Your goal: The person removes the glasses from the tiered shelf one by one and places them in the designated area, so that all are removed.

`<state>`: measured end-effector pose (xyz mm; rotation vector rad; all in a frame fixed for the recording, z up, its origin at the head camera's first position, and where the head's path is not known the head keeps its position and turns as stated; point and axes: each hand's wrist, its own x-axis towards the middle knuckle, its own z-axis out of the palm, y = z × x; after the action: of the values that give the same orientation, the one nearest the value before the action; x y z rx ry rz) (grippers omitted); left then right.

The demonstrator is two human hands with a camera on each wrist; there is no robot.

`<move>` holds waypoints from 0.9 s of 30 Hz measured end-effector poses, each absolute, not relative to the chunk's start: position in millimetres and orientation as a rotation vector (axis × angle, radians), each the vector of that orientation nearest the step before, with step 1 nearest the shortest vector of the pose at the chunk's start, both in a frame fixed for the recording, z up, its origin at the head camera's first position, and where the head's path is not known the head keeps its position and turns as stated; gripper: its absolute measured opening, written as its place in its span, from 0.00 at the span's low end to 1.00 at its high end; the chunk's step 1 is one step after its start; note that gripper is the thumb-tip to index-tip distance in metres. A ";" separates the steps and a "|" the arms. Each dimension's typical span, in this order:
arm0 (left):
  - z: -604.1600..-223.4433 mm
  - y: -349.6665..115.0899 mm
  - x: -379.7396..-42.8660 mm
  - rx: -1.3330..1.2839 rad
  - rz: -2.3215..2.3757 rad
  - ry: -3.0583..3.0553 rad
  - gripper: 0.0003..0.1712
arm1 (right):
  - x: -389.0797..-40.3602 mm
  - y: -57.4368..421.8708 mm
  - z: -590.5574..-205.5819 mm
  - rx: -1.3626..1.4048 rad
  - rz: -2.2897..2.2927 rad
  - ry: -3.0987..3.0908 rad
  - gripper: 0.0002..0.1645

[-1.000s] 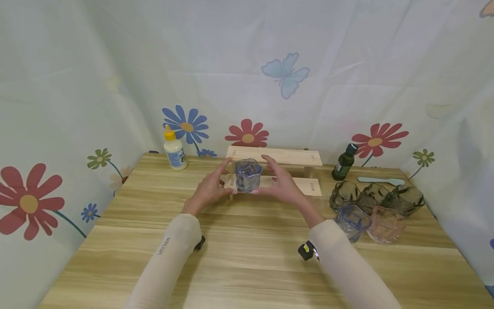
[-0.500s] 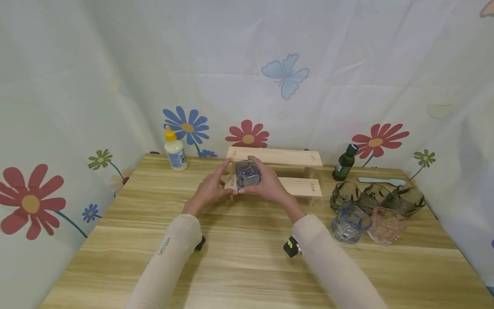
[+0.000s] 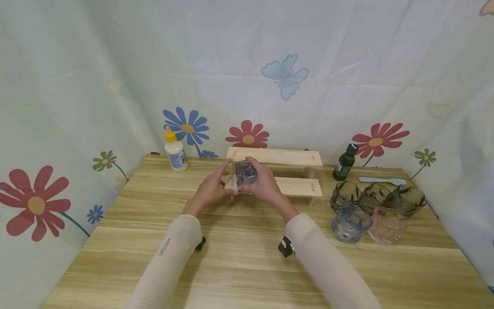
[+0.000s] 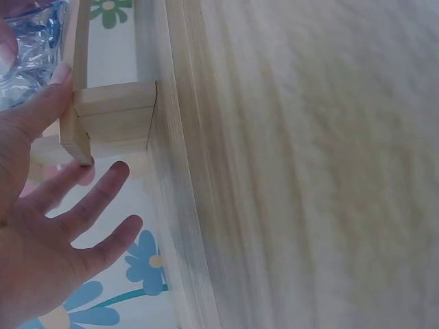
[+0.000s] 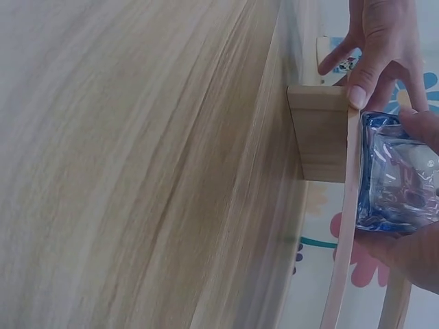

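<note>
A clear bluish glass (image 3: 245, 174) sits upright at the left end of the lower step of a two-step wooden shelf (image 3: 295, 186). My right hand (image 3: 266, 184) grips that glass, its thumb at the front and a finger at the far side. The right wrist view shows the glass base (image 5: 394, 181) against the board. My left hand (image 3: 210, 189) holds the shelf's left end. In the left wrist view its thumb lies on the lower board (image 4: 77, 130), a fingertip meets the board's other side, and the remaining fingers spread out.
Three dark grey glasses (image 3: 373, 198), another blue glass (image 3: 350, 224) and a pink glass (image 3: 387, 225) stand at the right. Behind them are a dark green bottle (image 3: 344, 163) and a pale blue spoon (image 3: 382, 180). A yellow-capped glue bottle (image 3: 176, 154) stands at the back left.
My right hand has moved left and closed around the glass, which has shifted slightly left on the lower step. My left hand has stayed at the shelf's end.
</note>
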<state>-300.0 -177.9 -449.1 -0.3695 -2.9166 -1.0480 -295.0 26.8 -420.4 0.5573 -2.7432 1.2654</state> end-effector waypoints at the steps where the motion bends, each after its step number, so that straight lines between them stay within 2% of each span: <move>1: -449.2 -178.0 -300.0 -0.371 -1.047 -2.915 0.61 | -294.7 26.4 -420.2 0.555 1.265 -2.744 0.57; 12: -450.3 -178.6 -301.9 -0.382 -1.033 -2.914 0.61 | -292.2 30.5 -419.4 0.511 1.285 -2.719 0.55; 27: -451.6 -177.3 -302.7 -0.345 -1.034 -2.923 0.61 | -290.2 63.7 -413.7 0.427 1.360 -2.713 0.55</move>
<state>-302.7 -177.3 -451.6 -0.3447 -2.9226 -1.0340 -290.2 63.7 -413.7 0.4269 -2.7126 1.3602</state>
